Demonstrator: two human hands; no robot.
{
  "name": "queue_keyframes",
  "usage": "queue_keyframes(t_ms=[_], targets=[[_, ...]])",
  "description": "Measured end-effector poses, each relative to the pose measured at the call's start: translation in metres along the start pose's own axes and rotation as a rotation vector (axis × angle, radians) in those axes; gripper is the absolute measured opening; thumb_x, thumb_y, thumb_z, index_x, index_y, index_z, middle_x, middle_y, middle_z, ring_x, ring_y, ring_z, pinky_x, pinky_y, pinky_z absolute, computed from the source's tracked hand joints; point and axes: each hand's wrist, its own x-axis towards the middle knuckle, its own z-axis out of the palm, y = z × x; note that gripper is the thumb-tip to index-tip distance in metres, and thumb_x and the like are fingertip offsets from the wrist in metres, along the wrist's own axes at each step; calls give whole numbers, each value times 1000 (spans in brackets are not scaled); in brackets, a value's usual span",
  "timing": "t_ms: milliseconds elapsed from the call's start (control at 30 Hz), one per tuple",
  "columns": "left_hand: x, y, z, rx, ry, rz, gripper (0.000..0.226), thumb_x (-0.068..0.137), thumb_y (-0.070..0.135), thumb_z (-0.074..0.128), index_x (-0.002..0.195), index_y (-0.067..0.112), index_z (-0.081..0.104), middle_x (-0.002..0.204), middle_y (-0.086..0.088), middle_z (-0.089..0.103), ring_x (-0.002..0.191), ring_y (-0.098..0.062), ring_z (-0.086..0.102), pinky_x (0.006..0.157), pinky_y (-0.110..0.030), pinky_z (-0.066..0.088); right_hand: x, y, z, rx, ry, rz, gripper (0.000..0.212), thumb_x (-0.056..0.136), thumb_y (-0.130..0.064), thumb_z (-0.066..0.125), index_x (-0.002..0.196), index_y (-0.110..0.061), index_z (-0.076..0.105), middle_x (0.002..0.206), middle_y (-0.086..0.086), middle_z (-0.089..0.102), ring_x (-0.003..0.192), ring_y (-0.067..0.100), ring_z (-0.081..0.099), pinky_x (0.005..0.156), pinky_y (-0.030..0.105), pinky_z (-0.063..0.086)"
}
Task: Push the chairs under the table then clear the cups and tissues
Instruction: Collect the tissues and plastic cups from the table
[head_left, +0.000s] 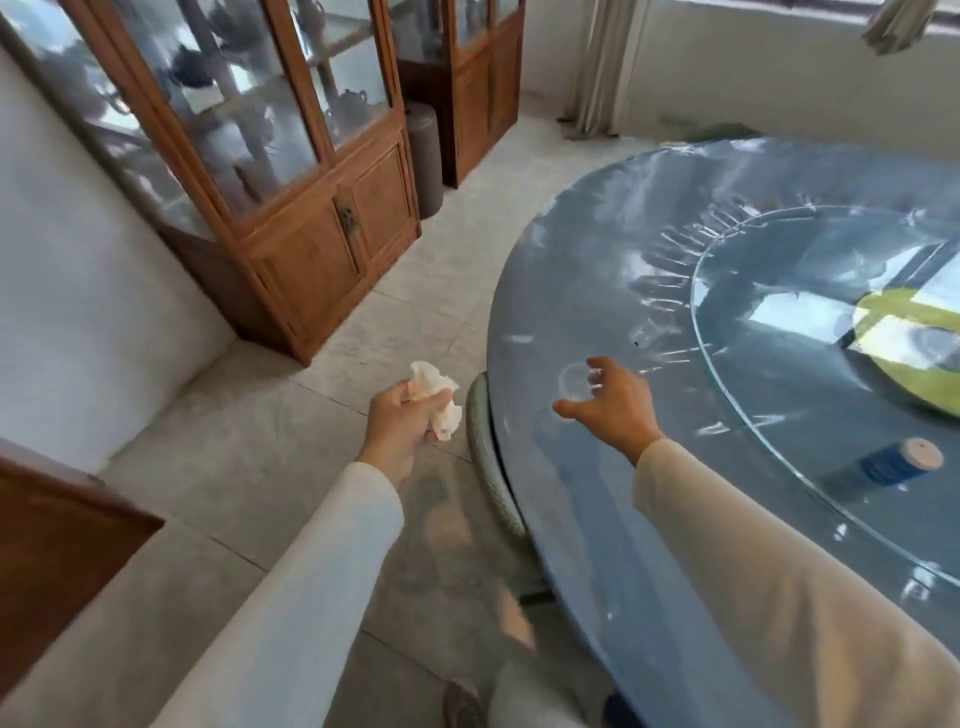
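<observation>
Head view: the person stands at the rim of a round, glossy blue-grey tabletop (597, 519), both arms in pale sleeves stretched forward. The left hand (400, 423) is held out over the tiled floor (415, 312), beside the tabletop's edge, its fingers curled tight round a crumpled white tissue (439, 397) that bulges out above and to the right of the fist. The right hand (610, 405) reaches over the tabletop with thumb and fingers spread wide and slightly hooked, framing a clear cup (574, 382) that stands near the edge. The cup sits in the gap between thumb and forefinger, and whether the skin touches it cannot be told through the blur.

A second clear cup (647, 332) stands farther in, close to the rim of the glass turntable (727, 395). On the turntable a blue container (896, 462) with a beige cap lies on its side.

A chair (483, 457) with a curved greenish back is set against the tabletop's edge between the two hands, its seat hidden beneath. A wooden cabinet (332, 249) with glass doors stands against the wall on the left.
</observation>
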Motion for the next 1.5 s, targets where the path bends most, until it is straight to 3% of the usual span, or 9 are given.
queue_keyframes(t_ms=[100,367,467,700,833,1000,1200,1367,1500], targets=[[35,17,-8,8,-23,-13,40,85,11,79,124,11,68,113,-8,73,98,-25,71,56,-29,57,19,-19,17,-9,-8,2,87,65,-46,88,138,-17,51,126,6,65,113,27,63,100,45,50],[148,59,8,118,-182,-51,42,86,13,79,126,11,67,118,-10,73,105,-30,72,74,-39,62,114,-39,45,-28,81,111,86,63,-40,89,136,-16,51,129,9,62,117,31,59,98,45,50],[195,84,29,164,-251,-41,37,87,12,77,123,9,67,115,-9,73,100,-26,73,70,-35,62,156,-40,49,-9,116,168,85,64,-34,90,136,-13,50,132,11,61,119,31,59,99,43,49],[269,139,98,294,-430,-62,29,90,6,74,118,10,67,104,-6,73,83,-19,73,59,-28,60,220,-36,36,23,208,380,87,68,-37,89,138,-8,47,132,14,61,123,33,55,100,41,44],[300,153,141,360,-552,-75,24,89,6,75,111,13,70,103,-7,74,83,-22,74,66,-32,62,234,-33,30,53,255,483,87,70,-38,87,140,-8,46,133,14,60,124,32,55,99,37,42],[340,154,207,488,-704,-102,29,88,7,75,117,9,69,108,-11,73,89,-26,74,69,-36,62,253,-23,24,81,347,592,81,71,-33,86,137,-8,48,134,16,54,125,33,50,100,36,40],[386,147,285,632,-887,-165,36,89,1,72,124,0,65,98,-11,70,65,-15,73,53,-30,60,298,-15,29,130,436,741,72,72,-33,83,131,-8,50,128,16,58,118,34,54,95,37,42],[430,146,347,746,-1055,-202,31,88,1,73,119,0,66,92,-10,70,63,-14,72,48,-27,54,344,-13,41,107,464,848,66,73,-35,79,129,-14,52,122,13,59,111,34,57,92,39,47],[458,152,383,805,-1217,-246,28,87,5,75,114,4,68,100,-13,71,83,-24,74,66,-36,61,367,-14,53,132,447,966,68,73,-32,79,132,-16,50,122,10,59,112,34,59,90,36,48]])
